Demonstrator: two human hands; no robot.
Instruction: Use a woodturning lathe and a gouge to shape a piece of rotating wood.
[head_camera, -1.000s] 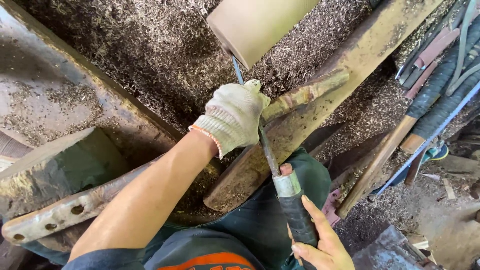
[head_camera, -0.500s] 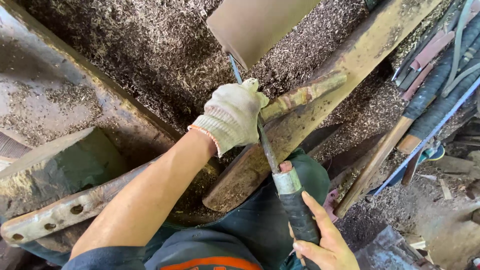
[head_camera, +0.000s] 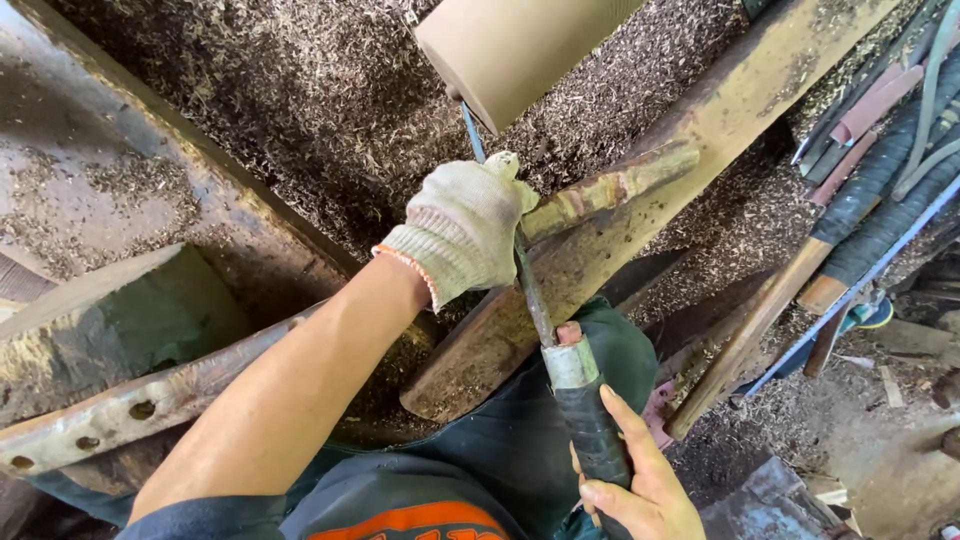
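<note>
Vs. the earlier frames: wood cylinder (head_camera: 515, 45) sits a bit further right in view now, less of it cut off at the top; both hands and the turning chisel (head_camera: 535, 300) hold much the same spots.

Far left of the fingers: rusty metal bar w/ holes (head_camera: 130, 410) and a slanted lathe bed beam (head_camera: 200, 190), both dusted w/ wood shavings (head_camera: 300, 90). Left hand (head_camera: 462, 228), in a knit glove, has fingers wrapped tight round the chisel's steel shaft, pressing it onto the rusty tool rest (head_camera: 610, 185) just right of the fingertips. Blade tip runs up past the fingers to the cylinder's underside; exact contact pt hard to make out. Right hand (head_camera: 640, 480), bare, lower down, fingers curled round the dark taped handle (head_camera: 592, 435); thumb side hidden, hand partly cut off at the bottom edge. Metal ferrule (head_camera: 570, 362) sits just above those fingers.

Further right: long wooden beam (head_camera: 720, 120) crossing diagonally, then spare wooden-handled tools (head_camera: 760, 320) and dark hoses (head_camera: 880, 200) well apart from both hands. Dark green apron (head_camera: 500, 450) under the handle.
</note>
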